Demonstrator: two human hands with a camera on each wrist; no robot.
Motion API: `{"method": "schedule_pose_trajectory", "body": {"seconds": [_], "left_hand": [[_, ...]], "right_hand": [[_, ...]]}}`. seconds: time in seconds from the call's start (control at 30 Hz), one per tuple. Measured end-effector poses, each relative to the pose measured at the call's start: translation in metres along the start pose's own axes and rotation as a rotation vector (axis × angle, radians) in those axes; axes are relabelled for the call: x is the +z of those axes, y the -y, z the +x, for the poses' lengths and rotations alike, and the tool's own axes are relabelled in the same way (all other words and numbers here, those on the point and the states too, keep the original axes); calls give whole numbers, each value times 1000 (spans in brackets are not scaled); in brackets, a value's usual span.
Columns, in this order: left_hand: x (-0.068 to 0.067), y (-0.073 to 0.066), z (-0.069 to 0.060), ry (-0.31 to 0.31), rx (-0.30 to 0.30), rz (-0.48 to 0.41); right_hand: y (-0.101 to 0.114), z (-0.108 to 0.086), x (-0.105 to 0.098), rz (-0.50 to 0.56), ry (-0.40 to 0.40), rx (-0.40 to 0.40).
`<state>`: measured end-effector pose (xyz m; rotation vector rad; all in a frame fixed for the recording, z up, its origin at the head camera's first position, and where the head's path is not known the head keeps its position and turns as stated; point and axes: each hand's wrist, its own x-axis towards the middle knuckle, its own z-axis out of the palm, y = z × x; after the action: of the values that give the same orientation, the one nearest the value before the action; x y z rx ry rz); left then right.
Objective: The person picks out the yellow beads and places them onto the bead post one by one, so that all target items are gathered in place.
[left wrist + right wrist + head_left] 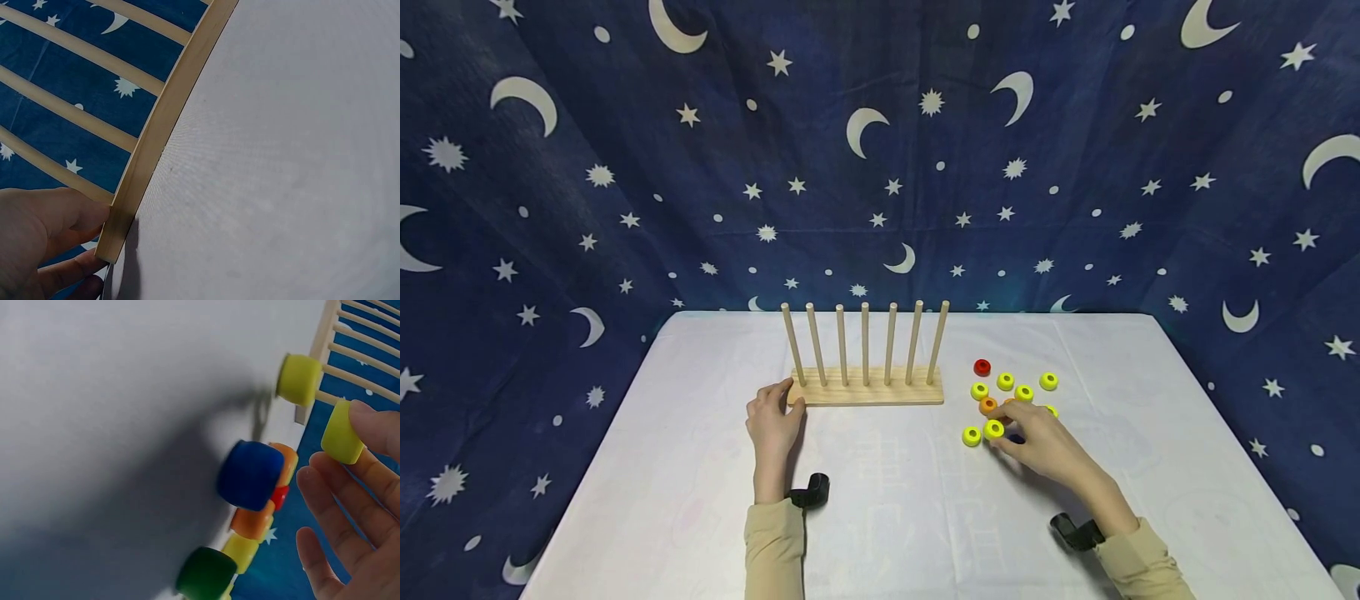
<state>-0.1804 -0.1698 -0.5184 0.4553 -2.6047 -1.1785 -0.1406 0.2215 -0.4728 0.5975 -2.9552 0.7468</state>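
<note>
1 yellow bead (340, 435) pinched, 7-peg rack (867, 395) held

Your head view is bright and clear; your right wrist view is dimmer, a broad, soft-edged shadow beside the blue bead (250, 475) darkening the white tablecloth (94, 381).

No text, label, brand or number can be read in any of the three views. On the white desk (700, 492), in the head view, faint pale marks (880, 457) show in the bare stretch nearer the person, too dim to tell whether they are lettering. The only clear signs are pictorial: crescent moons (854, 133), stars (779, 62) and dots (752, 105), printed in white on the dark blue cloth (820, 83) behind the desk.
</note>
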Motion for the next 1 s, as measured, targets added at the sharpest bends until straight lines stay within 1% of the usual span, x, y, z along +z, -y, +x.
{"method": "schedule_pose_trajectory", "body": {"seconds": [0.2, 0.4, 0.57, 0.73, 1.0], "left_hand": [[0, 0, 0, -2, 3, 3], [1, 0, 1, 0, 6, 1], [0, 1, 1, -2, 9, 2], [0, 1, 0, 1, 2, -1], [0, 1, 0, -3, 7, -2]], "right_hand": [[3, 4, -7, 89, 9, 23], [10, 6, -13, 84, -1, 33], [17, 8, -18, 101, -14, 44], [22, 9, -22, 100, -40, 60], [26, 13, -26, 108, -87, 60]]}}
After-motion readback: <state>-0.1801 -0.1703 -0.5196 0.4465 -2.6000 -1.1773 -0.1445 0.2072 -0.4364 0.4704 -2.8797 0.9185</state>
